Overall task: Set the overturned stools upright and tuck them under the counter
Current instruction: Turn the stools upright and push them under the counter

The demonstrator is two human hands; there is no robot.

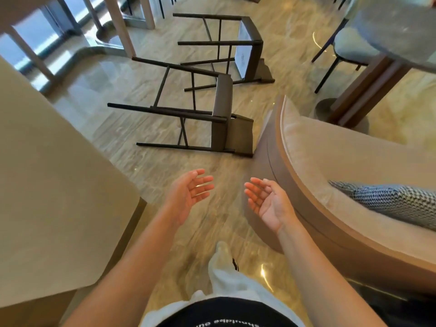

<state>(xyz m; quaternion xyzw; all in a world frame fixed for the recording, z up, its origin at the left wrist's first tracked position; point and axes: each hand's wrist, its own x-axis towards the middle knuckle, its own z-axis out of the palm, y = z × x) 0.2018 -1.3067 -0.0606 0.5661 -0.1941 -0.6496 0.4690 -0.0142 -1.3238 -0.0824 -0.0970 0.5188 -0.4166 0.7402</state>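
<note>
The fingers (203, 180) of the left hand (188, 197) are spread and nearly straight, palm turned inward, holding nothing. The fingers (253, 188) of the right hand (269, 205) are loosely bent, palm up and facing the left hand, and also hold nothing. Both hands hover above the glossy beige marble floor (141, 166), apart from each other and well short of the stools.

The nearer stool (223, 100), with a dark metal frame and a grey-brown padded seat and low back, lies on its side on the floor ahead of the hands, its four legs pointing left. Its back is just beside the base of the curved tan upholstered sofa (330, 152). The farther stool (250, 47), of the same make, lies on its side beyond it, with its legs also pointing left. The two frames overlap in this view; whether they touch cannot be told.

The pale beige tabletop (47, 175) of the counter runs along the left, near the left forearm. A black-and-white woven cushion (389, 200) rests on the sofa. At upper right stands a grey-topped round table (401, 27) with a grey padded chair (349, 47) beside it.
</note>
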